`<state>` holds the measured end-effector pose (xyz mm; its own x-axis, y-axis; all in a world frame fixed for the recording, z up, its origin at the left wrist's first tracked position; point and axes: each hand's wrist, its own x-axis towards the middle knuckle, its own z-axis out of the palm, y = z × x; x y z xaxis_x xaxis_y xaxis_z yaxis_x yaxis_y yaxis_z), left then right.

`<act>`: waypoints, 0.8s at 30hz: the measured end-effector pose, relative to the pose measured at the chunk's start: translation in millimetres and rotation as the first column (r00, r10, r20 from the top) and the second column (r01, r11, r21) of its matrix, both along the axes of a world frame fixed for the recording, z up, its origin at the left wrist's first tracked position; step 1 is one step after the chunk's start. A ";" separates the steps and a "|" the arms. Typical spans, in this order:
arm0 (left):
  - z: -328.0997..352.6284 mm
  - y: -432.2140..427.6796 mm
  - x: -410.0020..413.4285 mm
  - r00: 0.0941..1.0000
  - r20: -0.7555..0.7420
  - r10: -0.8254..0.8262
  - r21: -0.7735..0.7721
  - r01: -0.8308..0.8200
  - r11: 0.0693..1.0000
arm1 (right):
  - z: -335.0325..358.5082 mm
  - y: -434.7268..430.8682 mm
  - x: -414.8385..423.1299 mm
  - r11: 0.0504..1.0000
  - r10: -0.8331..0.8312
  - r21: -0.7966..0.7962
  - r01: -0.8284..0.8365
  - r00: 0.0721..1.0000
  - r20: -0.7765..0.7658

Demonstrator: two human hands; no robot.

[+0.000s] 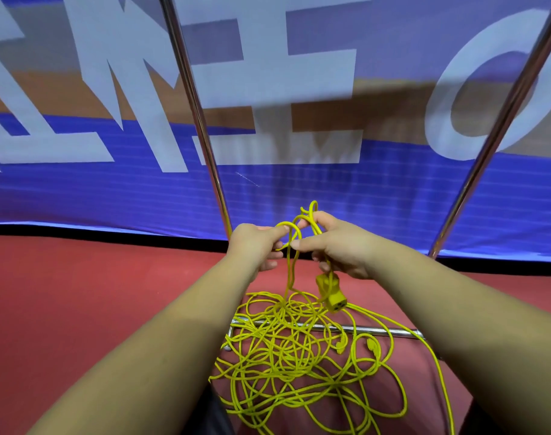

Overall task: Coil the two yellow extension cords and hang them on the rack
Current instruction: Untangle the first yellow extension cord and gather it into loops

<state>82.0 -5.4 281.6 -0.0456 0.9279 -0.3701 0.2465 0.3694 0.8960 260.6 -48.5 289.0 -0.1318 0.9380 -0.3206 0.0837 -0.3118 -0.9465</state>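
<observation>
Over red carpet [95, 293], beside blue banner [79, 196]: left hand [255, 246], right hand [340, 246], fingers [319, 217] tight around yellow cord [282, 306].

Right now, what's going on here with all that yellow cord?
A person is working on the cords: the left hand and right hand both pinch small loops of yellow cord raised above the rest. A socket end dangles below the right hand. Most of the cord lies in a tangled pile across the rack's base bar.
</observation>
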 end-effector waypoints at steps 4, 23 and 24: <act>3.6 3.8 -5.2 0.999 0.021 -0.049 0.006 0.049 0.999 | -3.6 5.6 1.3 0.996 -0.081 0.052 0.079 0.996 0.042; -55.6 -17.4 12.6 0.608 -0.152 -0.780 -0.058 0.782 0.621 | 26.7 22.2 36.7 0.881 -0.465 -0.072 0.467 0.829 -0.311; -56.6 -16.0 10.5 0.585 -0.211 -0.783 -0.085 0.787 0.611 | 26.2 23.9 39.5 0.869 -0.488 -0.078 0.489 0.817 -0.307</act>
<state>92.5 -21.5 224.9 0.6318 0.6454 -0.4293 0.6100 -0.0723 0.7891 300.1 -24.7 315.1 0.2531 0.9068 -0.3372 -0.3729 -0.2302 -0.8989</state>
